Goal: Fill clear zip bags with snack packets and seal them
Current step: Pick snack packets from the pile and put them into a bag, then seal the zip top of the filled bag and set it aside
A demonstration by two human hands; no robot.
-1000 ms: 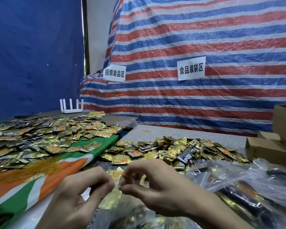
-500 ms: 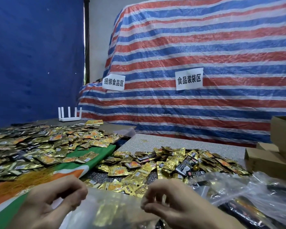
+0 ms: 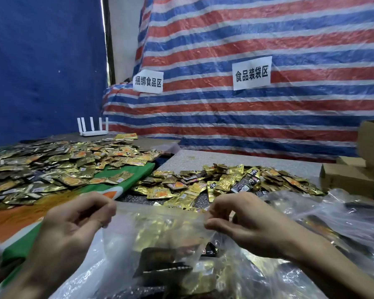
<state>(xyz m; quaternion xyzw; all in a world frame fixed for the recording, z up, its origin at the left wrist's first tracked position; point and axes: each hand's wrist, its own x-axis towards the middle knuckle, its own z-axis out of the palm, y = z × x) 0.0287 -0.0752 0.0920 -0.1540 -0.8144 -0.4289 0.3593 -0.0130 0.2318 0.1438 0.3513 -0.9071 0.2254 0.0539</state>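
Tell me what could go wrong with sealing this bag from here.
1. The left hand and right hand pinch the clear zip bag only at its top edge; it may slip and spill.
2. Gold packets appear to sit high inside; one might catch in the zip, leaving a gap.

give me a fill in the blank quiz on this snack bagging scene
1. The left hand and right hand pinch the ____ edge of the clear zip bag.
2. ____ white paper signs hang on the striped tarp.
3. The loose packets at left lie on a green, white and ____ cloth.
4. The cardboard boxes stand at the view's ____ edge.
Missing words: top; two; orange; right.
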